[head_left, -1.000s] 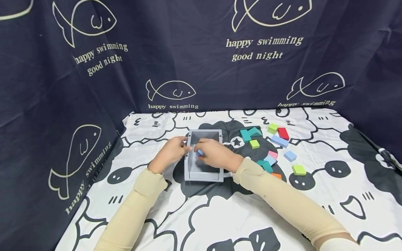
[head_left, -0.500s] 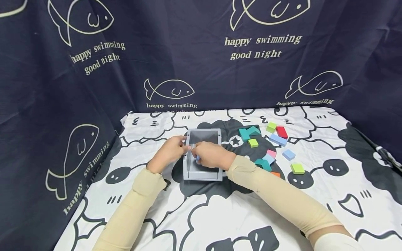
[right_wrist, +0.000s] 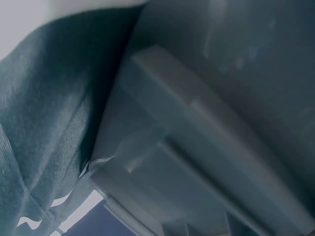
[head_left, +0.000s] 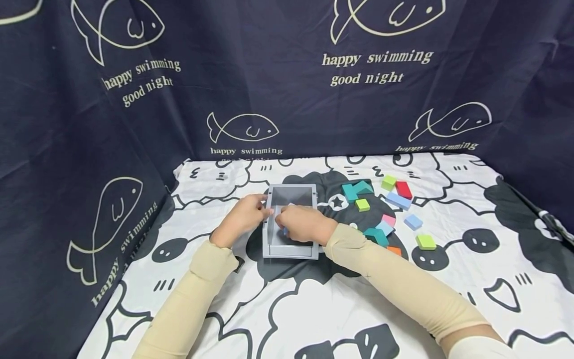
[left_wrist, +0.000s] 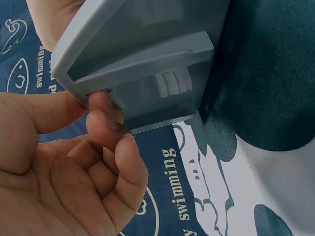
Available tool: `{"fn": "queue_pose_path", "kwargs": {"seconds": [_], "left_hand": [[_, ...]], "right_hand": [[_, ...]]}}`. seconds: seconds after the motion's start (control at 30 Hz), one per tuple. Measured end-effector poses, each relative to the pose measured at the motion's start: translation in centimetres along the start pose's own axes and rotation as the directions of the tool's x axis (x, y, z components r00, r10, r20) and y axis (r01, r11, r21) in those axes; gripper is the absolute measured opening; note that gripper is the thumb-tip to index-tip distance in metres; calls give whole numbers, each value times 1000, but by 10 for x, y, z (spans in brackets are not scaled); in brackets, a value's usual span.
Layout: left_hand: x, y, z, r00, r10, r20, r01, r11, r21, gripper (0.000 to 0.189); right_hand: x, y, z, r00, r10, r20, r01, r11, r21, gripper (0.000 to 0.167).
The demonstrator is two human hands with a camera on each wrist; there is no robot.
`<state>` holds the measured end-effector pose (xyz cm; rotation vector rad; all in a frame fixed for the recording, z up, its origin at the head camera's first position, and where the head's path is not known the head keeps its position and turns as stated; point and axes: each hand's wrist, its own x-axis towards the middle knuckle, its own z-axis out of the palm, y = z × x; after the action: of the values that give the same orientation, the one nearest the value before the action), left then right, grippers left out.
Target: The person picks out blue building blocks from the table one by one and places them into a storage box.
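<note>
A grey open-topped box (head_left: 293, 252) stands on the patterned cloth in the head view. My left hand (head_left: 244, 214) pinches its left wall; up close in the left wrist view, the thumb and fingertips of my left hand (left_wrist: 83, 162) close on the edge of the box (left_wrist: 147, 59). My right hand (head_left: 302, 223) reaches down inside the box with curled fingers. Between them is a small blue block (head_left: 286, 232), mostly covered by the hand. Only the grey walls of the box (right_wrist: 197, 113) and dark cloth show in the right wrist view, not the fingers.
Several coloured blocks lie right of the box: teal ones (head_left: 350, 193), a red one (head_left: 403, 189), a long blue one (head_left: 398, 200), a lime one (head_left: 426, 242) and an orange one (head_left: 394, 251). A dark curtain (head_left: 251, 75) hangs behind.
My right hand has shifted slightly down and toward the near end inside the box, the blue block moving with it. The left hand keeps its hold on the box wall.
</note>
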<state>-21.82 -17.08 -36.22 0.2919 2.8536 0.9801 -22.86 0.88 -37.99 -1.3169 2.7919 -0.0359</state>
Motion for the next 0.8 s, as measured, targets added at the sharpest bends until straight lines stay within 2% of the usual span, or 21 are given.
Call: {"fn": "queue_pose_path", "kwargs": {"seconds": [0.3, 0.57, 0.8], "left_hand": [[-1, 1, -2, 1000, 2, 6, -2, 1000, -1, 50], [-1, 2, -2, 1000, -2, 4, 2, 1000, -2, 49], [0, 2, -3, 1000, 14, -1, -14, 1000, 21, 49]], "right_hand": [[-2, -2, -2, 1000, -6, -15, 6, 1000, 6, 18], [-2, -1, -4, 1000, 12, -23, -11, 998, 60, 22], [-7, 5, -4, 989, 12, -149, 11, 988, 154, 23]]}}
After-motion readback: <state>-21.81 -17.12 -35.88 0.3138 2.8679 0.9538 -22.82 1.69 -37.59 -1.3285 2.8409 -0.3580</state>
